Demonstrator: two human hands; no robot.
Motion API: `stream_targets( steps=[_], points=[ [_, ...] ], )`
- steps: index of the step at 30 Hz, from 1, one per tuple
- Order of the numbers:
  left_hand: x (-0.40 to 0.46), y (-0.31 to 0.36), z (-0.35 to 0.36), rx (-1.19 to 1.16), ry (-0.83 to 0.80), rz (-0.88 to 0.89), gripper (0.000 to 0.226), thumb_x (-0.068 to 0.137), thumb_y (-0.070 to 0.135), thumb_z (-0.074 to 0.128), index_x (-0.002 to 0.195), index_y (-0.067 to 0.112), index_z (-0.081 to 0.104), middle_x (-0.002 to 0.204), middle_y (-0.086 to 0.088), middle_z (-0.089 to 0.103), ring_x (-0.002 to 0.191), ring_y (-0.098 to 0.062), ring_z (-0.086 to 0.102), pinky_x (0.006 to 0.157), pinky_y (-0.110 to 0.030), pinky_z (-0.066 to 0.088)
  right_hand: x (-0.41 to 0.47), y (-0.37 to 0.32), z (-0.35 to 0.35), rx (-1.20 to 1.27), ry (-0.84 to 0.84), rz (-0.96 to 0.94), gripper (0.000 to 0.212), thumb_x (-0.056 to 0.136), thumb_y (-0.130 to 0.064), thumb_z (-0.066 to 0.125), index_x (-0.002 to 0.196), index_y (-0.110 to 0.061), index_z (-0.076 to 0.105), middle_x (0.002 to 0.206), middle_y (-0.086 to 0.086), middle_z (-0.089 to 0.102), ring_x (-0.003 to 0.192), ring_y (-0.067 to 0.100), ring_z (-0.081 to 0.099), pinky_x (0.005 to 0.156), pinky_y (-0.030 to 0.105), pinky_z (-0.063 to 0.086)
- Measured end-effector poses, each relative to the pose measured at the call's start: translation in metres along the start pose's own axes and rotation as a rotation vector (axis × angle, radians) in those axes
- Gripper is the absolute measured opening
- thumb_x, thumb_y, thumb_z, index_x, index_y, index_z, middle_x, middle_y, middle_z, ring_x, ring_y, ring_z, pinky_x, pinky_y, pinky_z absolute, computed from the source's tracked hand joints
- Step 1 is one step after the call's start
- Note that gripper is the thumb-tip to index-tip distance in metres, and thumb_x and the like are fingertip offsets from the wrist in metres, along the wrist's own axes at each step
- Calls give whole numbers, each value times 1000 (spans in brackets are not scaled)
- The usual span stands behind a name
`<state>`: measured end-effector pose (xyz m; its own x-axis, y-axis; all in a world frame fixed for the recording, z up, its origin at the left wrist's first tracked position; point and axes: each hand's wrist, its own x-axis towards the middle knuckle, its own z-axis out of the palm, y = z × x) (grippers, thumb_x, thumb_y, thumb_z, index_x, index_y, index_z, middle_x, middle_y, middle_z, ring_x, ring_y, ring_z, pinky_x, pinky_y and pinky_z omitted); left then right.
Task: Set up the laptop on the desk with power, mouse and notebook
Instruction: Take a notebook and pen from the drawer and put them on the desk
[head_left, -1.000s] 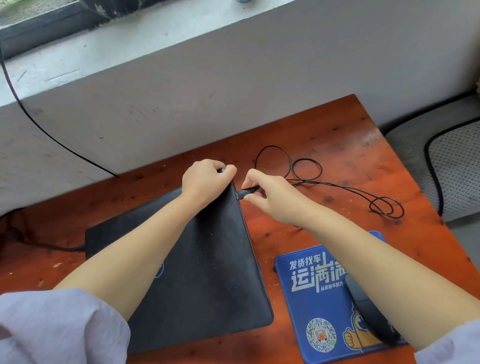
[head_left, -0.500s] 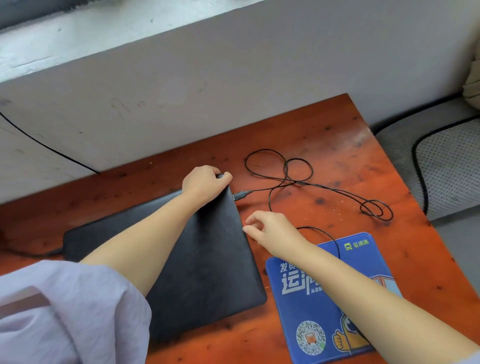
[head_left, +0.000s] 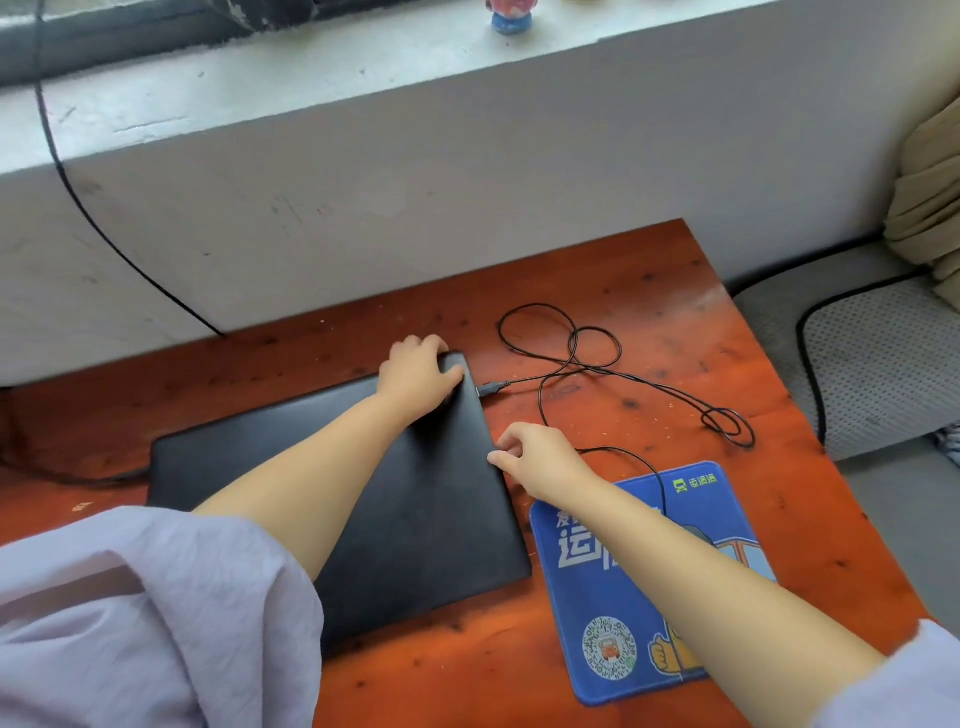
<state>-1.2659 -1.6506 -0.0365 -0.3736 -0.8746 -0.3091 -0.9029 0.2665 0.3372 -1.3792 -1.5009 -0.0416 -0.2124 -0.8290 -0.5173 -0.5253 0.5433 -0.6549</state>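
A closed black laptop (head_left: 426, 519) lies on the red-brown wooden desk (head_left: 649, 291). My left hand (head_left: 421, 371) is wrapped over its far right corner. My right hand (head_left: 540, 460) has loosely curled fingers, and their tips touch the laptop's right edge; it holds nothing. A black USB plug (head_left: 492, 388) sits at the laptop's right side, just beyond my left hand. Its thin mouse cable (head_left: 597, 358) loops across the desk and runs back under my right forearm, which hides the mouse. A blue mouse pad (head_left: 613, 613) lies right of the laptop. A black power cable (head_left: 78, 480) reaches the laptop's left side.
A white wall and window ledge rise right behind the desk, with a small figurine (head_left: 511, 15) on the ledge. Another black cable (head_left: 104, 234) hangs down the wall. A grey padded seat (head_left: 883, 374) stands off the desk's right edge.
My right hand let go of the USB plug, left it at the laptop's side, and drew back to the laptop's right edge. My left hand stayed on the far corner.
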Motion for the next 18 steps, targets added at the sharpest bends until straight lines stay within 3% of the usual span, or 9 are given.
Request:
stream_targets(
  steps=[5,9,14,18],
  points=[
    [-50,-19,-17,-47,25,69,40,89,25,53,126,12,51,129,-15,48,122,-33,39,99,-42,39,-32,6,-12,-63,129,41,18,89,-32,55,98,-17,61,89,-2,63,75,21,62,74,34,52],
    [-89,-24,-14,-63,-12,175,35,90,22,52,123,11,53,126,-15,52,121,-31,44,102,-42,40,-74,19,-9,-69,250,105,17,90,-28,54,96,-16,63,95,2,66,81,21,58,75,35,50],
    [-146,-14,9,-84,-135,444,29,89,17,53,117,10,56,119,-12,58,117,-26,51,101,-39,42,-156,44,28,28,467,244,19,90,-24,52,95,-10,64,96,10,70,91,29,64,81,41,52],
    [-204,2,40,-59,-244,674,26,86,15,53,111,12,59,109,-11,63,106,-25,57,94,-38,46,-235,69,86,139,625,350,18,89,-22,51,87,-11,65,88,14,71,86,33,65,76,40,52]
  ],
)
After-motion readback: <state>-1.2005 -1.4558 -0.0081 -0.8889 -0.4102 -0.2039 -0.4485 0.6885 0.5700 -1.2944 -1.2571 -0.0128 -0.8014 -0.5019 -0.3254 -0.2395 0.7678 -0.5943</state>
